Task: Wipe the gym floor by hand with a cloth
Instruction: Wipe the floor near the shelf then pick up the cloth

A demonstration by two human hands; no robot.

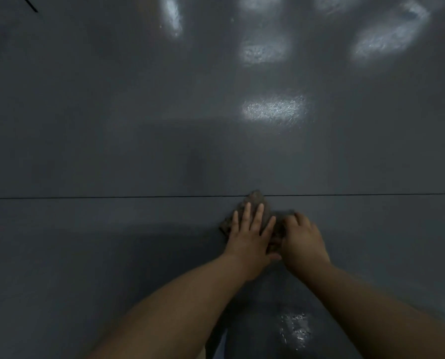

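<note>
My left hand (250, 229) pressed flat and my right hand (303, 235) curled on the cloth (257, 200), which risked bunching at the floor (112, 125) seam (86, 197) at twelve o'clock.

Dk grey floor (112, 125) w/ white glare patches (274, 110), thin black seam (86, 197); grey-brown cloth (257, 203).

The cloth (257, 206) is a dull grey-brown rag, crumpled and pressed flat against the gym floor (112, 151), its far tip just crossing a thin dark seam that runs left to right. The floor is smooth, dark grey and glossy (pale patches of reflected light show far right and near right).
</note>
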